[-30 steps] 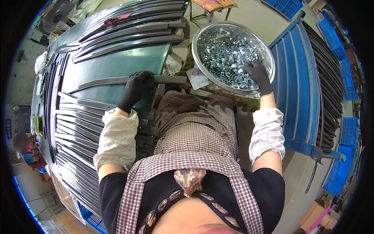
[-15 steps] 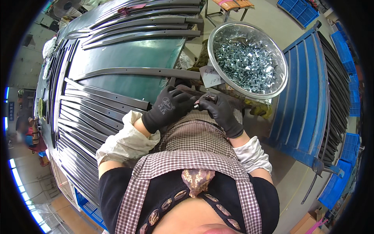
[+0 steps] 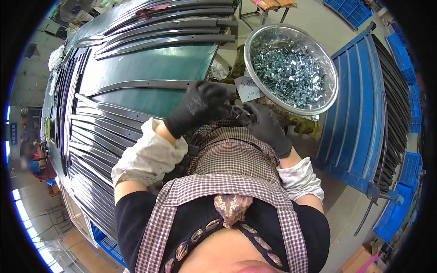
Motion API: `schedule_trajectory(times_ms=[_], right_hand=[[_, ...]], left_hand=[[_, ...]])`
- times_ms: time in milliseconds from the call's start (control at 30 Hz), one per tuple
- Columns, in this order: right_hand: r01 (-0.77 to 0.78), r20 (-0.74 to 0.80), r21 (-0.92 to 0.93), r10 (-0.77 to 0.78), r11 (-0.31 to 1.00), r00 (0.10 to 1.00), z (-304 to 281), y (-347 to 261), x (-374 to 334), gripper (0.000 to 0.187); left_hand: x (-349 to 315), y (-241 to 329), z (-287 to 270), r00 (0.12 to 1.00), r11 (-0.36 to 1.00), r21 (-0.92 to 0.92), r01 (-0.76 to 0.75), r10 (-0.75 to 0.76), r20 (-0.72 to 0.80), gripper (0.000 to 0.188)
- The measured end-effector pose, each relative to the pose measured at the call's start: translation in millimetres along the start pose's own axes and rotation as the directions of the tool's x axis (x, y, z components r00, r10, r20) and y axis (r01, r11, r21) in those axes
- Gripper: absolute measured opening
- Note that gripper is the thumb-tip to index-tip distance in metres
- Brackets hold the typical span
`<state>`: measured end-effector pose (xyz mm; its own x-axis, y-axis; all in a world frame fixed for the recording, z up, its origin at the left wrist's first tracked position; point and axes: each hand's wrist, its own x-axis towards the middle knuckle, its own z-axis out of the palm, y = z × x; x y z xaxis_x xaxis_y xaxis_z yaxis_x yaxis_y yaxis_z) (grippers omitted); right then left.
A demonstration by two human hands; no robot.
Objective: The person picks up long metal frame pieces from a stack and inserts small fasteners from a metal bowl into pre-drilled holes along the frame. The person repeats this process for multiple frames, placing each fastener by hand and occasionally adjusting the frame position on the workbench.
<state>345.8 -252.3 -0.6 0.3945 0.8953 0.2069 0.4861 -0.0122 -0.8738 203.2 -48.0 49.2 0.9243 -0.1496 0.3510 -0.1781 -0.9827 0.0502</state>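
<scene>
My left hand [image 3: 198, 108], in a black work glove, curls its fingers over the right end of a long dark metal strip [image 3: 145, 83] at the table's edge. The motion smears it somewhat. My right hand [image 3: 267, 127], gloved the same way, is closed with thumb and fingers together on a small metal clip [image 3: 238, 110], just right of the strip's end. Beyond it a big clear-walled bowl [image 3: 333, 73] with a shiny rim holds a heap of small silvery metal clips [image 3: 291, 73].
More dark strips [image 3: 104, 132] lie in rows on the green-topped table [image 3: 150, 63]. A paper tag [image 3: 248, 89] with handwriting leans by the bowl. On the right stands a blue metal rack [image 3: 353, 118] with stacked strips; blue crates [image 3: 400, 209] line the far right.
My left hand has moved up, away from the right hand, onto the strip's end. My right hand has shifted slightly right and down, and the small clip shows at its fingertips.
</scene>
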Motion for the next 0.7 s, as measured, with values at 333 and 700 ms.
schedule_trajectory(times_ms=[333,700], right_hand=[[0.029,0.132,-0.253,0.005,0.967,0.991,-11,28,15,0.039],[0.169,0.069,-0.003,-0.168,0.986,0.983,11,46,22,0.032]], left_hand=[[-24,-34,25,0.969,0.941,-0.249,0.228,-0.196,0.147,0.045],[-18,-30,23,0.972,0.902,-0.379,0.206,-0.143,0.187,0.040]])
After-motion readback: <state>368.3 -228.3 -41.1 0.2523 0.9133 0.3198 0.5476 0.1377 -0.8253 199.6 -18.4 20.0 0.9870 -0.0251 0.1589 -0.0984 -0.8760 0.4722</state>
